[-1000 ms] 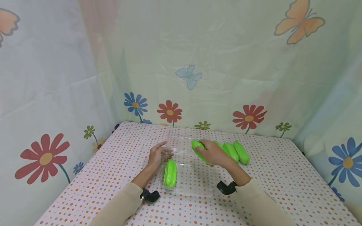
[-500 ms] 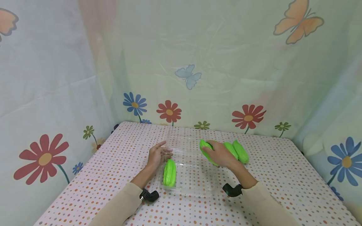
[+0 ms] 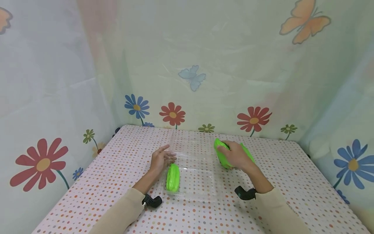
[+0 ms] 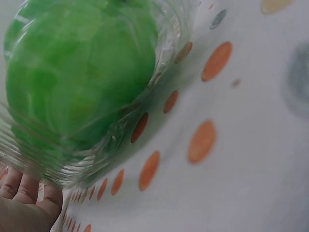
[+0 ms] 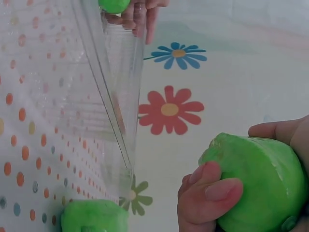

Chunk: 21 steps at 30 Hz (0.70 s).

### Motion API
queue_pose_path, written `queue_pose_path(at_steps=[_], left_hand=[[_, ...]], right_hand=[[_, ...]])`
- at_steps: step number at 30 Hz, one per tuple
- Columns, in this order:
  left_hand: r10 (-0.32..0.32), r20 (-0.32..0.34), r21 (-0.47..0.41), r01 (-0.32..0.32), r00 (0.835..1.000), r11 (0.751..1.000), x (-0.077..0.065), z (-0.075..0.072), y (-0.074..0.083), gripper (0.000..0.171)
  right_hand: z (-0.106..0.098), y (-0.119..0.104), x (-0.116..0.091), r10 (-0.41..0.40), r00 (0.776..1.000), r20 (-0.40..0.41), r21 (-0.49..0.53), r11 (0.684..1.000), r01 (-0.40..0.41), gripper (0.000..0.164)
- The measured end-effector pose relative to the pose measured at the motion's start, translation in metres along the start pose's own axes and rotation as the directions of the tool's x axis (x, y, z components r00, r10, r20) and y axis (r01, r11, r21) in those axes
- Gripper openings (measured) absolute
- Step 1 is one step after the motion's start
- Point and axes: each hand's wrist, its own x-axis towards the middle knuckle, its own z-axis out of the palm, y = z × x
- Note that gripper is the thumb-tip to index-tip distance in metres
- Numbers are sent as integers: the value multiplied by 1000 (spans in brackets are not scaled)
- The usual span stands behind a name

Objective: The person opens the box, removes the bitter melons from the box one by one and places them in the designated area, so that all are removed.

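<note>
A clear plastic clamshell box (image 3: pixel 195 183) stands unfolded on the table, its lid laid back behind it. One long, ribbed green vegetable (image 3: pixel 173 177) lies along the left side of the box. At the box's left wall rests my left hand (image 3: pixel 159 160), fingers fairly straight; in the left wrist view its fingertips touch the clear plastic below the green vegetable (image 4: pixel 82 77). My right hand (image 3: pixel 235 154) grips another green vegetable (image 3: pixel 221 155) just right of the box, thumb and fingers curled round it in the right wrist view (image 5: pixel 260 181).
Behind my right hand another green vegetable (image 3: pixel 247 151) lies partly hidden on the dotted tablecloth (image 3: pixel 280 182). A green vegetable (image 5: pixel 94 217) also shows low in the right wrist view. A flower-printed curtain (image 3: pixel 193 104) closes off the back and sides.
My right hand has moved right, from over the box to beside the other vegetables, carrying the green vegetable along. My left hand stays at the box's left wall.
</note>
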Motion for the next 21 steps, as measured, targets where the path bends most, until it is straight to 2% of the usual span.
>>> queue_pose_path(at_steps=[7,16,21], left_hand=[[-15,1,10,15,1000,1000,0,-1,1,55],[-16,3,27,16,1000,1000,2,-2,0,56],[-26,-1,24,26,1000,999,1,-2,1,51]], right_hand=[[-6,8,-8,36,999,-18,10,999,-36,58],[-9,25,-16,34,995,-98,-16,999,-35,65],[-13,32,-16,22,992,-127,9,1000,-21,64]])
